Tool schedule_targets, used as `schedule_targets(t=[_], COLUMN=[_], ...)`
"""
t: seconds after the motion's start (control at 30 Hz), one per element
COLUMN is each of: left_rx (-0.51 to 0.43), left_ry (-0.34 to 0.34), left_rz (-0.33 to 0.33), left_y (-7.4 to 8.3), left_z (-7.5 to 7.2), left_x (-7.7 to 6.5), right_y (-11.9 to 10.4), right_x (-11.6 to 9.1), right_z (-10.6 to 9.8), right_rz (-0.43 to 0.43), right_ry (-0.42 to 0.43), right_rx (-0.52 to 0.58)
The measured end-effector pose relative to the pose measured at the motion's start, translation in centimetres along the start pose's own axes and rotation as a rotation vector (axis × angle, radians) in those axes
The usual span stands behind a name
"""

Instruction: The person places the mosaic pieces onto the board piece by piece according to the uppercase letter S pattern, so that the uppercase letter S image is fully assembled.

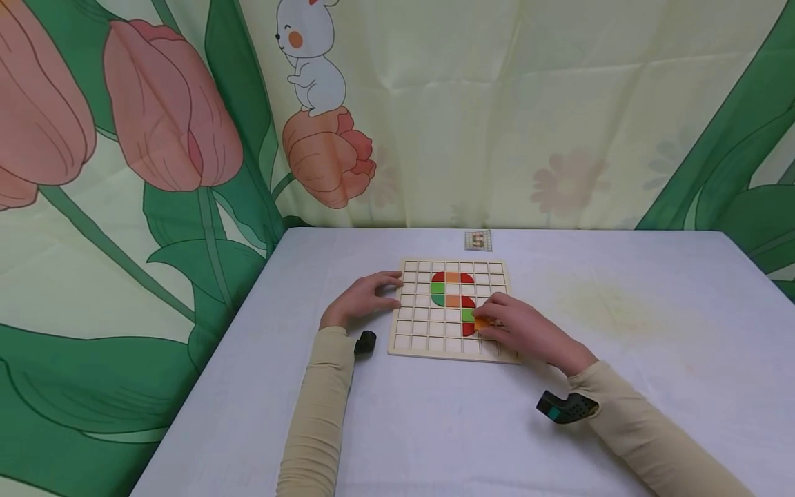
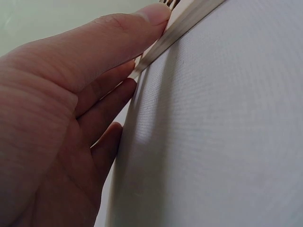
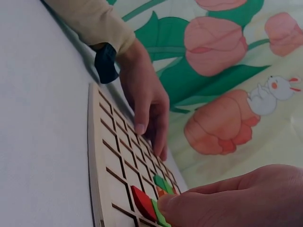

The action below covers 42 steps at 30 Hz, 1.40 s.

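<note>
A wooden grid board [image 1: 428,343] lies on the table, with colored tiles set in its cells in an S-like curve. Among these are a red rounded tile [image 1: 467,277], an orange square tile [image 1: 453,301], a dark green rounded tile [image 1: 437,300] and a light green square tile [image 1: 468,315]. My right hand [image 1: 528,328] pinches an orange tile [image 1: 481,323] beside the lower red rounded tile [image 1: 468,329]; its fingers partly hide that orange tile. At the board's left edge, my left hand [image 1: 363,297] rests with extended fingers, its thumb against the frame in the left wrist view.
A small card [image 1: 478,240] with a grid pattern lies behind the board, near the table's back edge. White cloth covers the table [image 1: 248,414]. Behind it hangs a curtain [image 1: 447,138] printed with tulips and a rabbit. Each wrist wears a black camera [image 1: 566,407].
</note>
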<state>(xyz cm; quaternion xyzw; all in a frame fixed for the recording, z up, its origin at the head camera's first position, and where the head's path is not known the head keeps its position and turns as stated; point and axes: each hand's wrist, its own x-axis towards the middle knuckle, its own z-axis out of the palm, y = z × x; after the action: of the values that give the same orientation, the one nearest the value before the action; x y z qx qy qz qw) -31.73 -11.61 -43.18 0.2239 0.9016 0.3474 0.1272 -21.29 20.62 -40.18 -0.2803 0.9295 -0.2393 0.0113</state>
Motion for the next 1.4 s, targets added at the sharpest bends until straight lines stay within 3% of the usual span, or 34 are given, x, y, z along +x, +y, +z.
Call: schedule_targets(t=[0.27,0.63,1.4], left_rx=[-0.01,-0.03,-0.041], left_ry=[0.006,0.003,0.002], left_rz=[0.001,0.0,-0.014], left_y=[0.0,0.0,0.0], left_z=[0.0,0.0,0.1], left_x=[0.0,-0.1,0.0], right_y=[-0.9,-1.4,-1.8], right_x=[1.6,2.8,3.0], right_z=[1.2,2.4,2.7], right_rz=[-0.026,-0.15,-0.13], right_ry=[-0.014,0.018,0.015], right_rx=[-0.014,-0.051,-0.095])
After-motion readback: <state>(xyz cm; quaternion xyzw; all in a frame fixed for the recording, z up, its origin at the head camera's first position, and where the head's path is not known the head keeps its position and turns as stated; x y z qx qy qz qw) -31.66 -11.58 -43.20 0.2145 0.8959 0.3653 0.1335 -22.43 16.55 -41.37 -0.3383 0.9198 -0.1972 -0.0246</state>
